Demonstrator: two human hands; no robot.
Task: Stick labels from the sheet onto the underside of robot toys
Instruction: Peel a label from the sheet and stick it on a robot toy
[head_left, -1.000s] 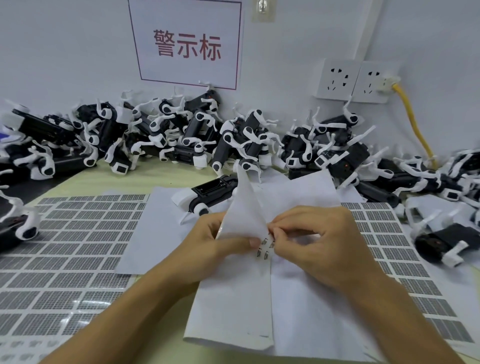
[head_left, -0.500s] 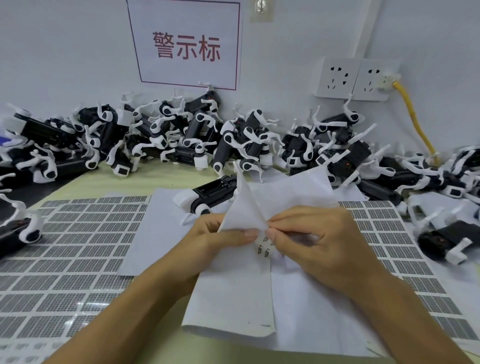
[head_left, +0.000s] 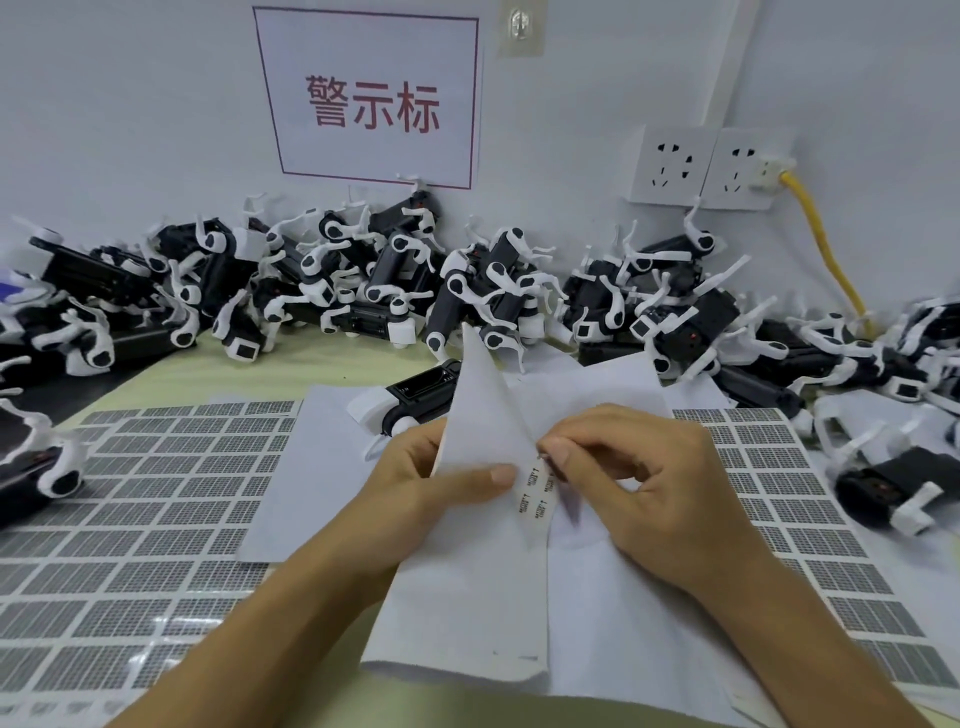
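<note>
Centrally, left hand (head_left: 415, 478) grip is clamping the folded white sheet (head_left: 483, 431); right hand (head_left: 654, 483) grip is pinching a label strip (head_left: 535, 491) at the sheet's 3 o'clock edge. Robot toys (head_left: 467, 291) are lying heaped on the bench (head_left: 311, 364) at 12 o'clock.

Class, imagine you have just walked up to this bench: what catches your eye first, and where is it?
First, the heap of black and white robot toys along the back wall, under a sign with red characters. In the middle, the left hand holds a folded white sheet while the right hand pinches a small printed label.
</note>
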